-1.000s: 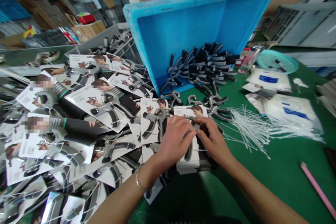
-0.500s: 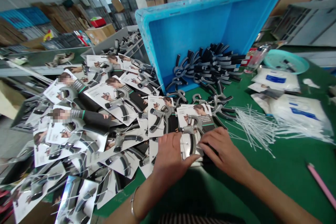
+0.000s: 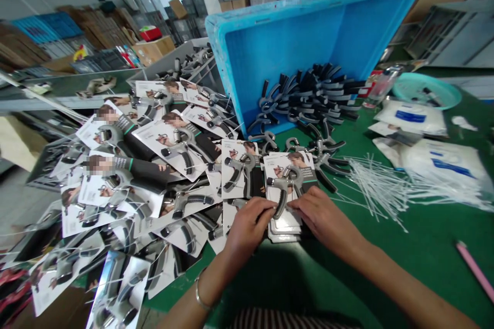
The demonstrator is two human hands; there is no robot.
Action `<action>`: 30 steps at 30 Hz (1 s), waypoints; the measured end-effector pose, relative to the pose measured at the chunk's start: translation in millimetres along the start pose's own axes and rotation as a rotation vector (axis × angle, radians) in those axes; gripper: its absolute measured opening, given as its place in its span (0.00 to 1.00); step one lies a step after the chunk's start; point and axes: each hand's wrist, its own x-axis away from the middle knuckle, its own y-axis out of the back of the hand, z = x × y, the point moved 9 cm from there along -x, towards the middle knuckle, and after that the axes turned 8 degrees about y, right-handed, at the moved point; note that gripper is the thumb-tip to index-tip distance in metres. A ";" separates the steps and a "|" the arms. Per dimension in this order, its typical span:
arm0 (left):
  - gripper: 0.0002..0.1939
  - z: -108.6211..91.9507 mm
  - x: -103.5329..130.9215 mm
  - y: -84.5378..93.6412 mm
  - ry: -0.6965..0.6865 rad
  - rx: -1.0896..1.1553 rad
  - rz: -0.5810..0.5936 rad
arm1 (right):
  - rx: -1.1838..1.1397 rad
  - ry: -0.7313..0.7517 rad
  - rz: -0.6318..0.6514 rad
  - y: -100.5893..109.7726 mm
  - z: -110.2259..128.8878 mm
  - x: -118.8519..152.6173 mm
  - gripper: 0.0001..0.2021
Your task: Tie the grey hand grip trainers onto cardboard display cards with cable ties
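Note:
A grey and black hand grip strengthener (image 3: 283,196) with a metal spring lies on a printed backing card (image 3: 306,170), on top of a stack of such cards (image 3: 284,237) in front of me. My left hand (image 3: 249,223) is closed, thumb and fingers pinching the lower end of the strengthener's left handle. From the right, my right hand (image 3: 322,216) is closed over the stack, fingertips pressed together beside the strengthener; whatever they pinch is too small to make out. Just left, another carded strengthener (image 3: 240,167) touches the pile.
Many carded strengtheners (image 3: 116,185) are heaped at left. Loose strengtheners spill from a tipped blue crate (image 3: 266,41) at the back. White cable ties (image 3: 378,185), plastic bags (image 3: 443,159), a turquoise plate (image 3: 440,82) and a pink stick (image 3: 473,267) lie at right on the green table.
My left hand has gone from lying spread beside the stack to pinching the strengthener's handle. My right fingertips have shifted slightly left and up. The stack's front edges show more now.

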 end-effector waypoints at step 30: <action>0.05 -0.5 -10.4 -22.8 0.064 0.213 0.048 | -0.109 -0.136 -0.155 9.2 -11.0 13.3 0.05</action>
